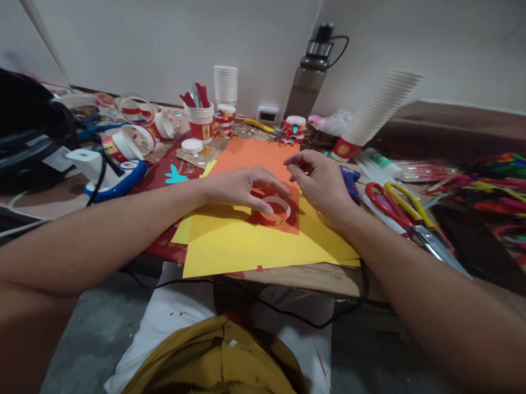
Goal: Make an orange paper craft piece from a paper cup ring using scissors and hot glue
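Observation:
My left hand (240, 187) curls over a short paper-cup ring (276, 210), fingertips touching its rim as it sits on an orange paper sheet (258, 156). Yellow paper sheets (239, 242) lie under the orange one. My right hand (319, 182) hovers just right of the ring, its fingers bent and pinched together near the orange sheet's edge; nothing can be made out between them. A blue glue gun (350, 180) peeks out behind the right hand.
Red-handled scissors (400, 210) and yellow-handled scissors (413, 205) lie right. A leaning cup stack (378, 112), bottle (313, 72), upright cup stack (225, 83), cup with red strips (199, 117), cut cup pieces (131, 138), a white-blue tool (108, 177) and colourful sticks (509, 182) surround the sheets.

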Demonstrator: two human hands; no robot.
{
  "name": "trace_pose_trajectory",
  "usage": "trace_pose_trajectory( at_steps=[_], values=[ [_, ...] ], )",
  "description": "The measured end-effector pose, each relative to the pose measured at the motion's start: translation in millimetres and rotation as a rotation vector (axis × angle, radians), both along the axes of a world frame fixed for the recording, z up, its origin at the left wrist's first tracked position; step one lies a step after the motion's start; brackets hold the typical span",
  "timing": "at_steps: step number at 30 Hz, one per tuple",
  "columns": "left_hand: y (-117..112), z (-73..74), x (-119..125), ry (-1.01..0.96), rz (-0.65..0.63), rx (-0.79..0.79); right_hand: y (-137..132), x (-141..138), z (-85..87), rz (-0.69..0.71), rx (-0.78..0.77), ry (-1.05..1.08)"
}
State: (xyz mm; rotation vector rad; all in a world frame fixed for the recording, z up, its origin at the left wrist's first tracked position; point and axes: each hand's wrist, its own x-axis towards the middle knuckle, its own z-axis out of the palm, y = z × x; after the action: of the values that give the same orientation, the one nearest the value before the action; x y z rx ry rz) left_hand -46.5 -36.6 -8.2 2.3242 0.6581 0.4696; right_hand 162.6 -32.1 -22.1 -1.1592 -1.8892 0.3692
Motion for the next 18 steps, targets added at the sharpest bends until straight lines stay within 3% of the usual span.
trace_pose_trajectory(
  at_steps=[9,18],
  values=[
    [4.1,-7.7,-1.3,-0.054,-0.034,0.021,1.5,0.9,-2.5,0.001,0.003,-0.007],
    [-0.6,-2.4,0.1,-0.015,0.013,0.075,-1.0,-0.1,0.8,-0.005,-0.009,-0.019]
  ],
)
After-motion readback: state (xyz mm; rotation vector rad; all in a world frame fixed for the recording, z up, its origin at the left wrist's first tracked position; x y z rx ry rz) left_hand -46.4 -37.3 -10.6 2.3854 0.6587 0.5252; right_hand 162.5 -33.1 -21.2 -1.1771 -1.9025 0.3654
